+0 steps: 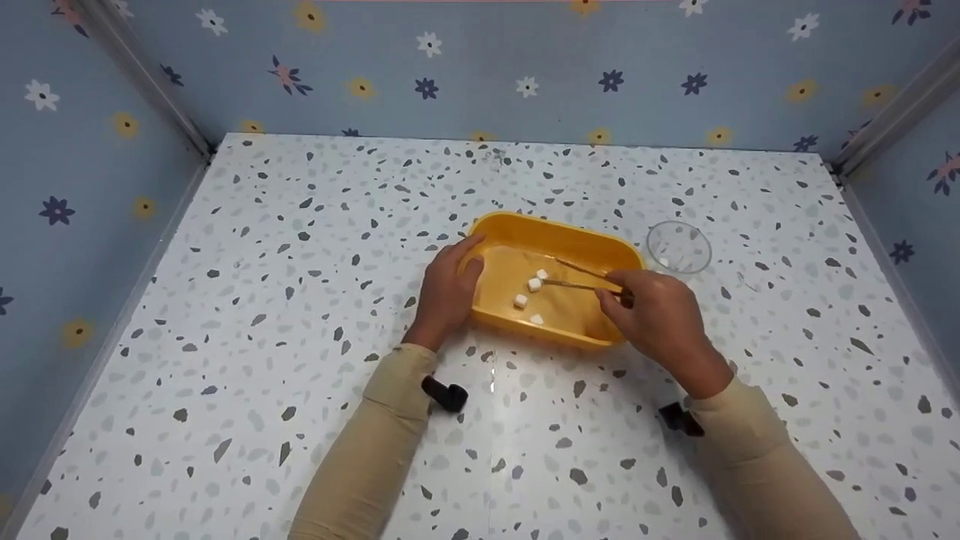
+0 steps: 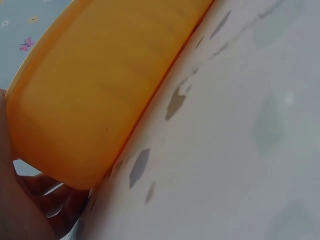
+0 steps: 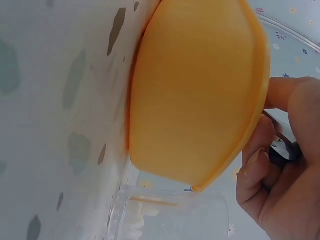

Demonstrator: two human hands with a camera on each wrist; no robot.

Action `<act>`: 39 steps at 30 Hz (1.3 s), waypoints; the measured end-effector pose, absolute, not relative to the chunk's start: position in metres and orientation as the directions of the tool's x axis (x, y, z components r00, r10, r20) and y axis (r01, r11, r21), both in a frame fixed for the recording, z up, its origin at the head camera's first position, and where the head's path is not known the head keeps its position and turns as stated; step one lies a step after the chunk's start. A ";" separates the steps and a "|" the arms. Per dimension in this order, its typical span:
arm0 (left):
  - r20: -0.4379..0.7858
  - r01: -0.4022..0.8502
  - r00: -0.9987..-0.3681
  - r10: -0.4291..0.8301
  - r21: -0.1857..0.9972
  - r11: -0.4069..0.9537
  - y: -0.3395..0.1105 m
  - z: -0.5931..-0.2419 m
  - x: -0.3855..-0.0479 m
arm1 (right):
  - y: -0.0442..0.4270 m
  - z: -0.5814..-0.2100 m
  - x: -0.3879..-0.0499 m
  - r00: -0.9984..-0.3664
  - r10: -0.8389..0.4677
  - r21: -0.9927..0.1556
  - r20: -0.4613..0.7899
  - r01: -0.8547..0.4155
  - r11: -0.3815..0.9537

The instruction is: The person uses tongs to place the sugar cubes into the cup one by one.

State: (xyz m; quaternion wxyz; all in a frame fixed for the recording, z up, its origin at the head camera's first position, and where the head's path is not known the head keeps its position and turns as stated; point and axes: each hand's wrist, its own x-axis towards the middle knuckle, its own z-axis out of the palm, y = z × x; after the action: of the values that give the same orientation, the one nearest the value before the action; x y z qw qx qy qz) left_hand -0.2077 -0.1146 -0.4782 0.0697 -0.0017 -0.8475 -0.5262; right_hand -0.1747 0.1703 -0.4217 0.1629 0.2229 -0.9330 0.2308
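Note:
A yellow plastic tub (image 1: 495, 319) stands on the table with several small white cubes (image 1: 520, 301) on its floor. At the tub's left end my left hand (image 1: 448, 289) grips the wall, its fingers around the outside in the left wrist view. Over the right end, my right hand (image 1: 660, 315) holds a pair of metal tweezers (image 1: 581, 285). Their prongs are spread apart and reach into the tub; the nearer tip is at a white cube (image 1: 534, 285), though contact is unclear. In the right wrist view, the tub's wall (image 3: 195, 95) hides the prongs.
Just right of the tub is a clear round container (image 1: 679, 247) with a small white piece (image 1: 664, 262) in it. The speckled white table (image 1: 262, 315) is bounded at the back and sides by blue flowered panels (image 1: 495, 67).

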 end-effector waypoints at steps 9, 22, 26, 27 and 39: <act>0.137 0.084 -0.988 -0.072 0.864 0.496 -0.116 -0.478 -0.207 | 0.164 -0.426 -0.179 -0.852 -0.348 -0.340 0.391 -0.485 0.806; 0.118 0.057 -0.989 -0.091 0.865 0.498 -0.114 -0.476 -0.207 | 0.157 -0.430 -0.181 -0.839 -0.391 -0.277 0.379 -0.506 0.817; 0.101 0.048 -0.991 -0.084 0.874 0.484 -0.112 -0.476 -0.207 | 0.158 -0.431 -0.179 -0.840 -0.397 -0.266 0.371 -0.506 0.821; 0.100 0.048 -0.992 -0.083 0.876 0.480 -0.112 -0.477 -0.207 | 0.158 -0.431 -0.179 -0.840 -0.397 -0.266 0.369 -0.505 0.821; 0.125 0.066 -0.988 -0.091 0.874 0.481 -0.114 -0.479 -0.208 | 0.158 -0.434 -0.181 -0.854 -0.371 -0.321 0.365 -0.490 0.811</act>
State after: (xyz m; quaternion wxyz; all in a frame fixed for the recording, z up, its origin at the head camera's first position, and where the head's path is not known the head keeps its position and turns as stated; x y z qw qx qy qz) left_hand -0.2076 -0.1138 -0.4790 0.0772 0.0074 -0.8571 -0.5092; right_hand -0.1807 0.1581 -0.4337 0.1440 0.2288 -0.9406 0.2056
